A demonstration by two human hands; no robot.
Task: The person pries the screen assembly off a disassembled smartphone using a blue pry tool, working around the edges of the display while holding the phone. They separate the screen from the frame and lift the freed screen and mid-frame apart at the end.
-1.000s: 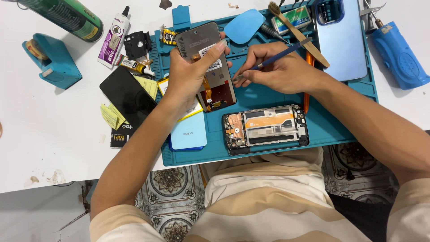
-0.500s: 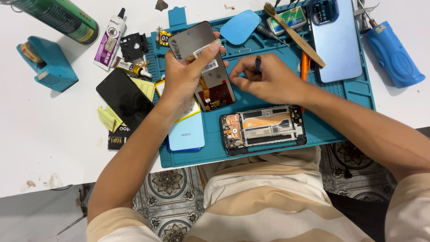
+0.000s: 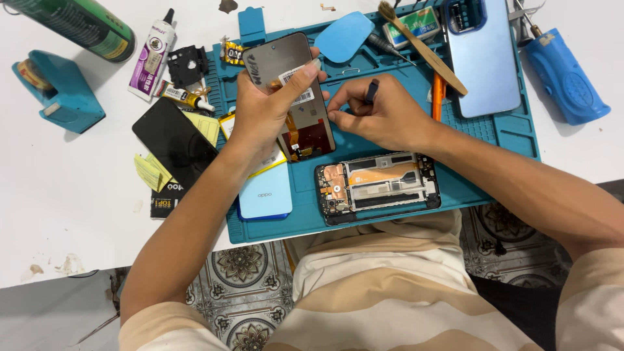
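Note:
My left hand [image 3: 268, 110] grips a phone display panel [image 3: 294, 71] back side up, tilted over the teal work mat [image 3: 390, 201]. The panel has a white sticker and an orange flex cable at its lower end. My right hand [image 3: 380, 117] is closed around a thin dark tool [image 3: 371, 91], and its fingertips touch the panel's right edge. An opened phone frame [image 3: 377, 185] with copper and orange parts lies on the mat just below both hands.
A light blue phone back [image 3: 482, 62], a wooden brush [image 3: 422, 47] and a blue oval pad [image 3: 344, 36] lie on the mat's far side. A blue electric tool [image 3: 567, 75] lies right. Glue tubes [image 3: 153, 55], a black screen [image 3: 174, 143], a green can [image 3: 78, 25] and a teal holder [image 3: 57, 91] lie left.
My right hand has drawn left from the mat's middle to the panel's edge, and the tool has swung from lying flat to pointing up out of the fist. The left hand keeps holding the panel.

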